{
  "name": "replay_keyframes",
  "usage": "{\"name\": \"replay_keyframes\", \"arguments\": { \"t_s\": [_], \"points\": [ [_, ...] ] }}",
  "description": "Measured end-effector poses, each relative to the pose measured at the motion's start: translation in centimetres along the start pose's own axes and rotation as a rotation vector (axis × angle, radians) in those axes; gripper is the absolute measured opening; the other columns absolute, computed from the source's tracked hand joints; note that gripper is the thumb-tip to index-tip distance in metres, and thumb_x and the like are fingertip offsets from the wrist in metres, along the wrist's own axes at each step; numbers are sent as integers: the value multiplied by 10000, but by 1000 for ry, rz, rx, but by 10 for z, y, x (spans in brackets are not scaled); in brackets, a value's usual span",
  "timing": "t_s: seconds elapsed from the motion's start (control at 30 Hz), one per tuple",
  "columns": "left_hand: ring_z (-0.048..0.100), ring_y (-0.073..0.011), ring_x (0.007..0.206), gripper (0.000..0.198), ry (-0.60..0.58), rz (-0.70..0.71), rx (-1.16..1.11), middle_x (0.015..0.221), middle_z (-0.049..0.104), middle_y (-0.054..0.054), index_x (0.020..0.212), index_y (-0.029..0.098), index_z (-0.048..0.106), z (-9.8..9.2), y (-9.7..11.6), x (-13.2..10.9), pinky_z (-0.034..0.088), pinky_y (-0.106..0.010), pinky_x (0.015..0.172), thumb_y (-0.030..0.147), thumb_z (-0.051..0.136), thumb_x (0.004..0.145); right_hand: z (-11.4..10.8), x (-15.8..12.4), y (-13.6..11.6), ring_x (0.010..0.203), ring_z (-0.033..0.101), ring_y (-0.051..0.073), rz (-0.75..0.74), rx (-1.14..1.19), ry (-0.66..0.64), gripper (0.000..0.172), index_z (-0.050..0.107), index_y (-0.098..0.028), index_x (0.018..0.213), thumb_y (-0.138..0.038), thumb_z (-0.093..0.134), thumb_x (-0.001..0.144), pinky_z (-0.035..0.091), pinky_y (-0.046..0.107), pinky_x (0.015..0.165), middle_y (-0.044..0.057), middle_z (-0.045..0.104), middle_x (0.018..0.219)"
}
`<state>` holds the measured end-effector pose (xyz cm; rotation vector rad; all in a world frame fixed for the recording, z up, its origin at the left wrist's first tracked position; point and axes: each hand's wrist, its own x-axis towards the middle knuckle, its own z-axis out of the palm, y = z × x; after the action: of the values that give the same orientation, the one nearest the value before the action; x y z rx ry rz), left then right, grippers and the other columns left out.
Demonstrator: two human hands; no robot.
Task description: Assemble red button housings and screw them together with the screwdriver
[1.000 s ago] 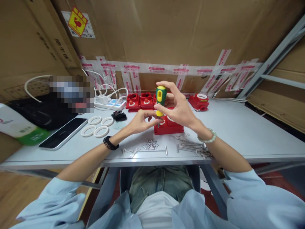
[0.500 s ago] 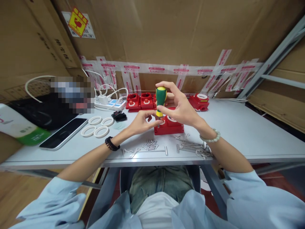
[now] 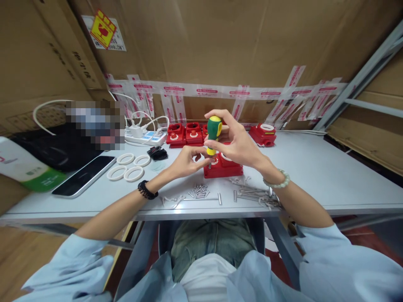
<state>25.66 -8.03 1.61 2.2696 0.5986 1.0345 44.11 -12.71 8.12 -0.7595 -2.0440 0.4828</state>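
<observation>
My right hand (image 3: 236, 140) grips a green and yellow screwdriver (image 3: 214, 130) by its handle, fingers curled round the upper part. The screwdriver stands nearly upright, its shaft pointing down at the left end of a red plastic housing (image 3: 224, 171). My left hand (image 3: 189, 161) pinches around the shaft just below the handle, thumb and forefinger close to the housing. The tip is partly hidden by these fingers. A white ring on the housing shows below my right hand. Several silver screws (image 3: 200, 191) lie loose on the table in front of the housing.
Several red housings (image 3: 176, 135) stand at the back, another (image 3: 263, 134) to the right. T-shaped metal rods (image 3: 203, 199) lie near the table's front edge. White rings (image 3: 134, 173), a phone (image 3: 84, 176), black pieces (image 3: 158, 153) and a power strip (image 3: 147, 136) are on the left.
The screwdriver handle has tilted slightly to the right at its top, and my right fingers have shifted a little on it. My left hand and the red housing stay in place.
</observation>
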Motion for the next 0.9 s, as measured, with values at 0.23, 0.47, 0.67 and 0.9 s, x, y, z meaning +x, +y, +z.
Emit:
{"name": "replay_keyframes", "arguments": {
  "t_s": [0.23,0.47,0.67,0.9],
  "points": [
    [512,-312,1280,551,-88,144,188,1396,552,-132,1224,207,620,1,-14,-1,418,-484,1070,453,784,760,8,1,4,895,619,167,-72,-242,184,480,456,-253,1288,-337,637,850,555,388,858,55,579,1242],
    [638,-251,1033,501,-204,116,187,1204,668,-112,1231,183,567,2,-19,-1,510,-413,911,398,744,814,-9,0,3,1048,652,161,-37,114,-118,593,325,-257,1417,-217,536,864,584,326,846,55,577,1196],
    [643,-245,965,478,-183,116,188,1136,686,-111,1157,155,606,3,-23,-2,517,-398,864,428,756,794,7,2,-5,775,592,126,-77,-127,64,489,460,-231,1286,-267,649,837,572,339,771,32,606,1121],
    [636,-218,918,477,-184,133,184,1105,693,-95,1165,157,602,3,-21,-1,520,-375,856,423,752,798,18,0,-2,618,482,107,-18,-328,251,417,443,-241,1204,-324,647,850,489,285,622,-29,560,857]
  ]
}}
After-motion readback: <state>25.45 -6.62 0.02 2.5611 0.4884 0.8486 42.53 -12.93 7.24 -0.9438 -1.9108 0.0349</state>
